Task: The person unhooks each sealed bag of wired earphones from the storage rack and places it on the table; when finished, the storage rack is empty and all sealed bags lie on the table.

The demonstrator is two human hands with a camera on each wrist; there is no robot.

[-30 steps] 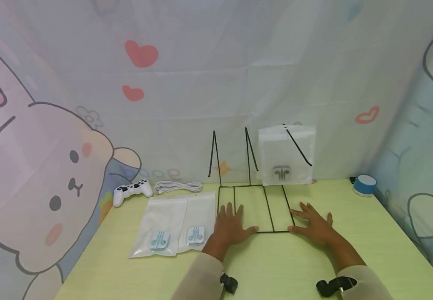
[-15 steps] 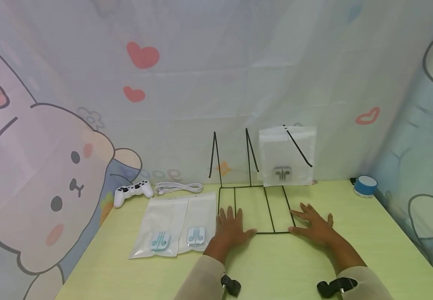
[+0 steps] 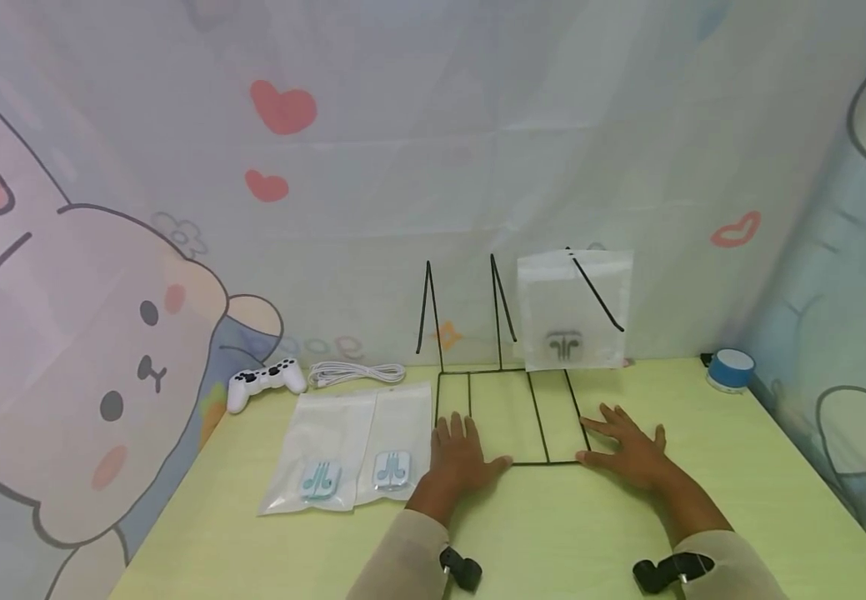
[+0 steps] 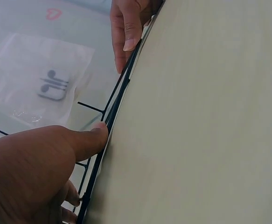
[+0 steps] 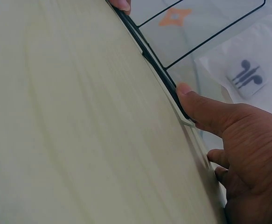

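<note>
A black wire display rack [image 3: 539,417] stands on the table, with upright hooks along its back. From its right hook hangs a white zip bag [image 3: 575,296] with earphones in it, also seen in the left wrist view as a translucent bag [image 4: 21,70]. My left hand [image 3: 463,457] lies spread over the front left corner of the base, its thumb on the front wire. At the front right corner my right hand [image 3: 629,452] touches the base with thumb and fingertips, fingers spread. Beside my left hand lie two more earphone bags, a left bag [image 3: 331,425] and a right bag [image 3: 402,421].
A white game controller [image 3: 266,382] and a coiled white cable [image 3: 356,374] lie at the back left. A blue round tub [image 3: 730,371] stands at the back right corner. Behind the table [image 3: 553,533] hangs a printed cloth backdrop [image 3: 402,167].
My left hand has drawn slightly back toward me over the base corner, its fingers closer together. The right hand, the rack and the bags stay where they were.
</note>
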